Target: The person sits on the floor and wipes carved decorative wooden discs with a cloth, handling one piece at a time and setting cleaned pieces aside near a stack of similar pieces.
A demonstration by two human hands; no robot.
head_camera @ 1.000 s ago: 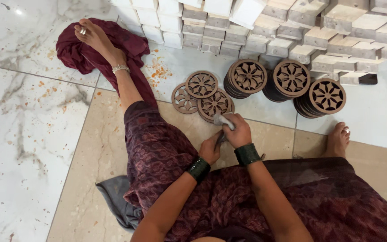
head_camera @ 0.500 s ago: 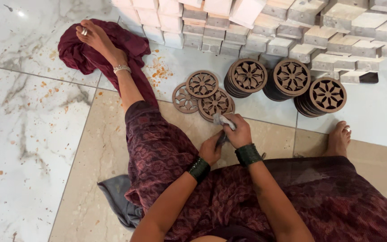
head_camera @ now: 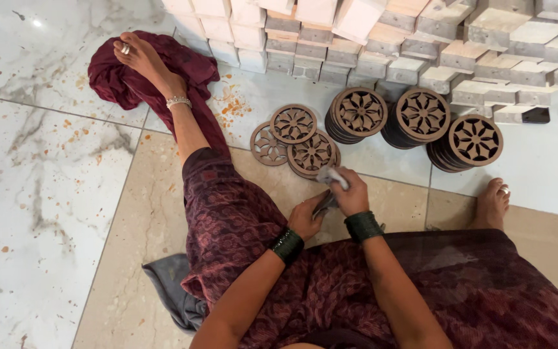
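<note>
1. Your left hand [head_camera: 306, 218] is closed on a thin dark piece [head_camera: 325, 204] at your lap, just above your knee.
2. Your right hand [head_camera: 351, 192] pinches a small pale cloth [head_camera: 330, 174] against that piece.
3. Loose carved wooden discs [head_camera: 295, 139] lie on the floor [head_camera: 46, 194] just beyond your hands.
4. Three disc stacks [head_camera: 421, 119] stand before the wooden blocks [head_camera: 382, 39].
</note>
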